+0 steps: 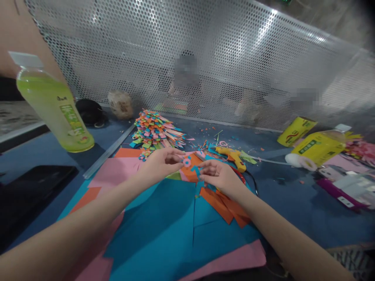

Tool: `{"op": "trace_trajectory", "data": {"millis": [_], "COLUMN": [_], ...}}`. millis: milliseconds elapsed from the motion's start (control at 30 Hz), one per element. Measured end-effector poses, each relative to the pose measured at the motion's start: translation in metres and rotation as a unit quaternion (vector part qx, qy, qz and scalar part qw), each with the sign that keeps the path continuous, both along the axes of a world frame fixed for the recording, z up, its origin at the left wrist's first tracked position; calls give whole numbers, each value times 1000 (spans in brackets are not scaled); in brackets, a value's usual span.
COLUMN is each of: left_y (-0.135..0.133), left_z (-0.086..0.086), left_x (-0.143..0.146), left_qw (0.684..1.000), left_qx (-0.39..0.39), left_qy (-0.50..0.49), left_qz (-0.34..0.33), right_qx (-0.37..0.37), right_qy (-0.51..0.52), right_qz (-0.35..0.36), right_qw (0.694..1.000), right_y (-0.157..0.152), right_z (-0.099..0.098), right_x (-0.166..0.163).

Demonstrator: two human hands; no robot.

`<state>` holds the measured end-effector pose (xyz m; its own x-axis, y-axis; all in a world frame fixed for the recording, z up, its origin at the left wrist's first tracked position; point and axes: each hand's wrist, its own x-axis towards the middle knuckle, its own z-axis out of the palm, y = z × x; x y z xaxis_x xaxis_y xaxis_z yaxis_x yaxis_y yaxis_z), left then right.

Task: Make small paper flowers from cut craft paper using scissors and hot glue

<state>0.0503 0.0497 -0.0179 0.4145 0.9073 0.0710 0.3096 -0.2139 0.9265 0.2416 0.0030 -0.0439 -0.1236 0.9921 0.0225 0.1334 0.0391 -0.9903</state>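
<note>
From the head view, a heap of folded colour strips (155, 130) lies far on the desk (293, 203), which suggests much of the paper work is done, while whole blue sheets (164, 226) and orange offcuts (225, 205) near the person lie uncut (a yellow glue gun (231, 155) sits just right of the hands). The left hand (159, 162) has its grip pinched shut on a small pink paper coil (186, 161) at mid-desk. The right hand (219, 177) closes thumb and fingers on a blue paper strip (195, 171) just beside that coil.
</note>
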Motion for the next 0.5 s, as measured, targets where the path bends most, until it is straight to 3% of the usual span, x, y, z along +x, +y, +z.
{"op": "trace_trajectory", "data": {"millis": [133,200,400,500], "left_y": [0,-7,-24,-23], "left_z": [-1,-1,-4,-6], "left_x": [-2,2,14,14], "left_qw": [968,956,977,990], "left_qx": [193,256,185,137], "left_qy": [137,134,104,36], "left_qz": [85,58,-7,-1], "right_qx": [0,-2,2,76], "right_qy": [6,22,53,-54], "right_qz": [4,8,46,36], "right_qw": [1000,1000,998,995], "right_y": [0,-1,-5,-3], "right_z": [2,4,4,2], "right_x": [-1,-3,-7,-5]}}
